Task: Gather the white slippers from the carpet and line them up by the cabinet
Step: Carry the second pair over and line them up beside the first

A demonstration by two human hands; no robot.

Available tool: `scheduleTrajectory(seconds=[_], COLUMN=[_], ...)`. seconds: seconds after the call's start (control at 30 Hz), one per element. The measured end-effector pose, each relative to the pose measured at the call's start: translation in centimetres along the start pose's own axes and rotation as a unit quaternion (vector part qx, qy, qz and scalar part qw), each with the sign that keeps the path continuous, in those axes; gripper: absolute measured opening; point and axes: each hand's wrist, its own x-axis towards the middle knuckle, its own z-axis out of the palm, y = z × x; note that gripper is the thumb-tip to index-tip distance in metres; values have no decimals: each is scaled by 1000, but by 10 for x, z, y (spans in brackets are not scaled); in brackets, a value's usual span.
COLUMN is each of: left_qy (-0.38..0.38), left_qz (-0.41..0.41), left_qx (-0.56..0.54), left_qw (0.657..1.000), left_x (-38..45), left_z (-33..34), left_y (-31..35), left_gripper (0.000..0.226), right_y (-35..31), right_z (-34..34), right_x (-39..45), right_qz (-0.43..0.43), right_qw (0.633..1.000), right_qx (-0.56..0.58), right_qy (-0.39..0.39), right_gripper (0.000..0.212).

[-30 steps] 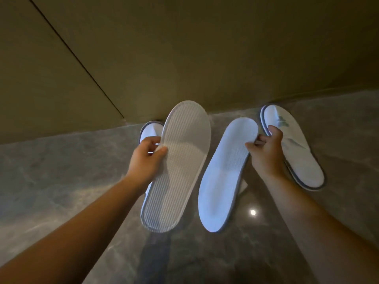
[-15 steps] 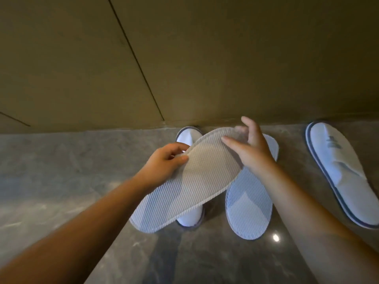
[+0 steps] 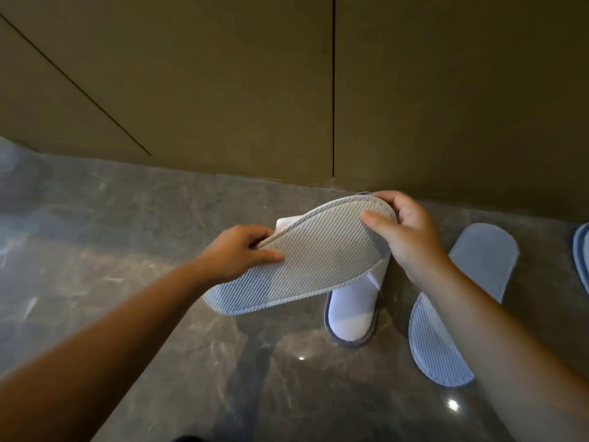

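Ribbed slipper (image 3: 306,253), sole up, is pinched by both hands: left hand (image 3: 236,253) at nine o'clock, right hand (image 3: 404,237) at two o'clock.

Held slipper (image 3: 306,260) above floor slipper (image 3: 350,314); third slipper (image 3: 446,330) right

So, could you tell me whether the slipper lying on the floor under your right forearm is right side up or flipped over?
Flipped over: the slipper shows its ribbed sole facing up on the floor.
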Motion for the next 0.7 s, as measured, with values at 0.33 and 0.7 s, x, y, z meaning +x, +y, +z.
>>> scheduleTrajectory(seconds=[0.33, 0.7], left_qy=[185, 117], left_qz=[228, 38], left_qx=[156, -234], left_qw=[943, 964], left_x=[-9, 2], left_z=[48, 56], left_y=[21, -6], left_gripper=[19, 77], right_y=[4, 6], right_z=[11, 9], right_x=[1, -16], right_qz=[206, 56], right_qw=[947, 978], right_qx=[174, -2], right_qy=[177, 199], right_gripper=[49, 22])
